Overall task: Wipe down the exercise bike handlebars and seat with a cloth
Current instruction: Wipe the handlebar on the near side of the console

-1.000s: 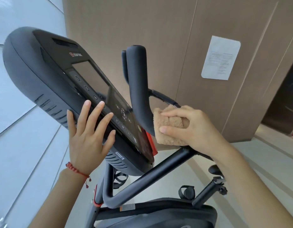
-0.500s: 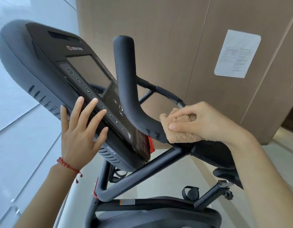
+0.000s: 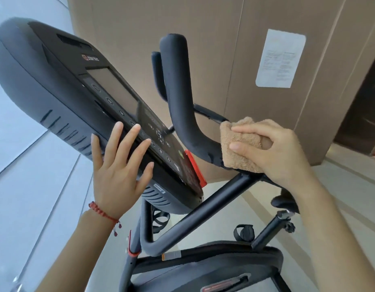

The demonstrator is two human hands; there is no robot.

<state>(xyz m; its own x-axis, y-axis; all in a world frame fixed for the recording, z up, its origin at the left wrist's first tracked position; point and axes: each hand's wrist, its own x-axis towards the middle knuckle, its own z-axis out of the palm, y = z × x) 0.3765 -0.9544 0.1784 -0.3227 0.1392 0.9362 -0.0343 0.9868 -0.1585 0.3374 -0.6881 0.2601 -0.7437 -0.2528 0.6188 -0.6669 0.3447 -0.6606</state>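
Right hand (image 3: 281,152) pinches fuzzy tan cloth (image 3: 237,148) on curved handlebar (image 3: 182,114); left hand (image 3: 119,171) splayed flat.

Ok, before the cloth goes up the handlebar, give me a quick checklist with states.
1. Tan cloth held by right hand: ok.
2. Cloth pressed on handlebar at the lower bend: ok.
3. Left hand flat on console, steadying: ok.
4. Upright bar above the cloth unobstructed: ok.
5. Upper bar already wiped: cannot tell.
6. Seat wiped: cannot tell, mostly hidden by the forearm.
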